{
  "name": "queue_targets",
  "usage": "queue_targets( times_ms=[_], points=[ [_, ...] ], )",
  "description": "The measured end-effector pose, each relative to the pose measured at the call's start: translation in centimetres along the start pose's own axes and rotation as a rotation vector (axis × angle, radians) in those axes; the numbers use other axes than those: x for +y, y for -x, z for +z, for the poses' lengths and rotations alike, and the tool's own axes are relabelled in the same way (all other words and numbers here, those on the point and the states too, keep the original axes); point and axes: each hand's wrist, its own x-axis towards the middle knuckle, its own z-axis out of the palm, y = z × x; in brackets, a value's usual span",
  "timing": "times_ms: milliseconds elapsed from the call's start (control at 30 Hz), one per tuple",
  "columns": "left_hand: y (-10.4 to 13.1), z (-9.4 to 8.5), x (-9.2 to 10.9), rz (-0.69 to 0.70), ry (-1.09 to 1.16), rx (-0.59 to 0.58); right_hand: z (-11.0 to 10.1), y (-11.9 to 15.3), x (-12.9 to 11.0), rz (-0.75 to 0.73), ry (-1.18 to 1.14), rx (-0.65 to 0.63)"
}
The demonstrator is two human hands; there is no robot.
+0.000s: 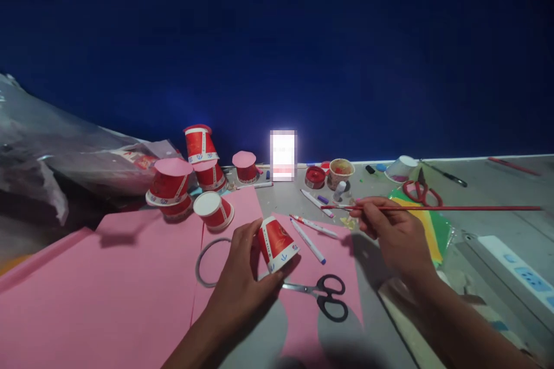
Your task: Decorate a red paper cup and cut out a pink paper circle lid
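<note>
One red cup (277, 242) is held up in the head view, tilted above the worktop (285, 196) and its pink paper (142, 277), with blue marks on the white band round its wider end; the left hand (244, 265) is curled partway about it, fingers along its left side and thumb near the lower rim, leaving the front of the wall exposed; the right hand (396, 230) is pinched firmly on a paintbrush (476, 208), gripping it near the bristle end, the long handle running out to the right and the tip pointing left, near the markers (307, 241) and apart from the cup; whether the bristles carry paint is too small to tell.

Decorating the cup by brush looks to be the step in hand; the next move, as I judge it, calls for the left hand to hold the cup steady with its face towards the brush, and for the right hand to bring the tip over lightly, or to the red pot (315, 177) first if it is dry; a stained paper cup (341, 172) stands just beside that pot; scissors (319, 287) lie near the left thumb, blades partly hidden.
</note>
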Motion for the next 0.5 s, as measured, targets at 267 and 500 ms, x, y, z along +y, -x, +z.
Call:
queue_targets(
  times_ms=[267,500],
  points=[
    [0.0,1.3,-0.9,-0.018,0.062,0.074,-2.8,-11.0,-5.7,-0.286,0.817,0.016],
    [-0.3,1.1,-2.9,0.039,0.065,0.110,-0.1,-17.1,-4.1,-0.237,0.994,-0.171]
  ],
)
